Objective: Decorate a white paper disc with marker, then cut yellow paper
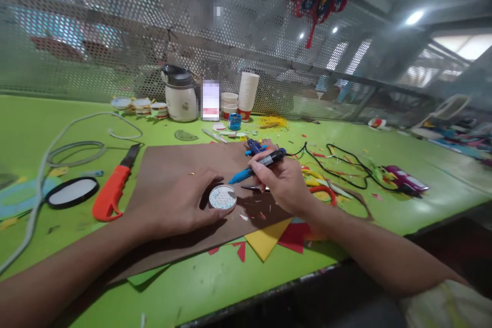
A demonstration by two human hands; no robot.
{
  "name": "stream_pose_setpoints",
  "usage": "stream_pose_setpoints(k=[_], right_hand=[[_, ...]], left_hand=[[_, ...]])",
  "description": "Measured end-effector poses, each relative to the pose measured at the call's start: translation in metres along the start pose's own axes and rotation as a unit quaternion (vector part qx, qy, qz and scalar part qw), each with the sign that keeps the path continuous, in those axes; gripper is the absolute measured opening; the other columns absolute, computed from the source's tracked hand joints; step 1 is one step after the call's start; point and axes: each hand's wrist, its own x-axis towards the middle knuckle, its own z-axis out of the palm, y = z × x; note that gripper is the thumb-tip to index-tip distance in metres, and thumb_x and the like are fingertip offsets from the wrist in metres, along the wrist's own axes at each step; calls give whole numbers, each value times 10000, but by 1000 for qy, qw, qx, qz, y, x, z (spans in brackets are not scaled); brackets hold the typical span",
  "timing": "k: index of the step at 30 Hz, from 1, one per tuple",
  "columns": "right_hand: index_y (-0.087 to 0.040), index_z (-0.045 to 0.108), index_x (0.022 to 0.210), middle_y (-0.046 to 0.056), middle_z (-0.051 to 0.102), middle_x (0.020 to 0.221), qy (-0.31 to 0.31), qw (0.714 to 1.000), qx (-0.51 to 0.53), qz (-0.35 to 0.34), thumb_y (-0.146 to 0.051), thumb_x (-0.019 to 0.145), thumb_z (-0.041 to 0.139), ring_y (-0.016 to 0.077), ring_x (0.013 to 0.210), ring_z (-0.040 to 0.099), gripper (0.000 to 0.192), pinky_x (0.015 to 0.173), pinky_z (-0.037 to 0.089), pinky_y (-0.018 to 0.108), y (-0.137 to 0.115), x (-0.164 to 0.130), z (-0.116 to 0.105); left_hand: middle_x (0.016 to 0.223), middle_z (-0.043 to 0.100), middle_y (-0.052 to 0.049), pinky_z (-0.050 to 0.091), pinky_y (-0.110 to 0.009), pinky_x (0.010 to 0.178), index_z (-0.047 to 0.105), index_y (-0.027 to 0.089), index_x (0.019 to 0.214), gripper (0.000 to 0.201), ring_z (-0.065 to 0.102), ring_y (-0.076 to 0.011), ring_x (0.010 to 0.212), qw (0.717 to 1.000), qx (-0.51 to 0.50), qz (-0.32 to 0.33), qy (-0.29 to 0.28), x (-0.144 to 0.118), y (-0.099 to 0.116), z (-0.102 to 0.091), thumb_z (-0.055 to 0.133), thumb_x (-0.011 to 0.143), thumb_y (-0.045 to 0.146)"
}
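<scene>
Near the middle of the head view, my left hand [177, 202] grips a small round white disc [222, 198] by its edge, thumb at the near side and fingers at the far side. Blue marks and lines cover the disc's top. In my right hand [286, 182] is a blue marker pen [265, 163], its blue tip pointing left, just above and right of the disc. Whether the tip touches the disc I cannot tell. Both hands are over a brown board [165, 164]. Scissors with a red-orange handle [325, 193] lie beside my right hand, partly hidden.
An orange-handled saw or knife [113, 189] lies left of the board, near a black-rimmed oval [72, 192] and a grey cable [42, 164]. A white jar [180, 97], paper cups [248, 93] and a blue paint pot [234, 121] stand behind. Coloured paper [269, 238] lies in front.
</scene>
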Motion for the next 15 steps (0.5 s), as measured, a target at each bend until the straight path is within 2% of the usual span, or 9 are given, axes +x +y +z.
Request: stream_pose_setpoints(k=[3, 6, 11, 15], right_hand=[[-168, 610, 852, -40, 561, 589, 19, 1000, -1, 7, -368, 895, 590, 92, 471, 497, 205, 465, 427, 222, 2, 3, -2], [-167, 607, 860, -36, 558, 592, 35, 999, 14, 17, -412, 894, 589, 106, 496, 515, 248, 480, 443, 234, 4, 6, -4], [-156, 617, 866, -38, 567, 578, 41, 998, 31, 33, -408, 875, 606, 104, 482, 512, 253, 469, 439, 234, 6, 10, -3], [-143, 653, 933, -45, 578, 570, 61, 995, 68, 42, -413, 836, 646, 100, 474, 508, 288, 462, 433, 233, 7, 15, -3]], left_hand=[[1225, 660, -115, 481, -437, 929, 609, 201, 1199, 516, 615, -314, 1084, 999, -11, 18, -42, 1, -1, -3, 617, 809, 537], [1296, 627, -126, 452, -443, 1001, 609, 193, 1219, 523, 583, -312, 1165, 998, -21, 34, -50, 2, -3, -3, 630, 813, 522], [1274, 644, -118, 488, -404, 965, 642, 199, 1170, 475, 615, -295, 1137, 998, -31, 35, -47, 1, -7, 0, 609, 830, 529], [1311, 631, -122, 477, -432, 983, 651, 202, 1155, 463, 606, -312, 1155, 999, -12, 21, -33, 0, -8, 1, 646, 802, 502]])
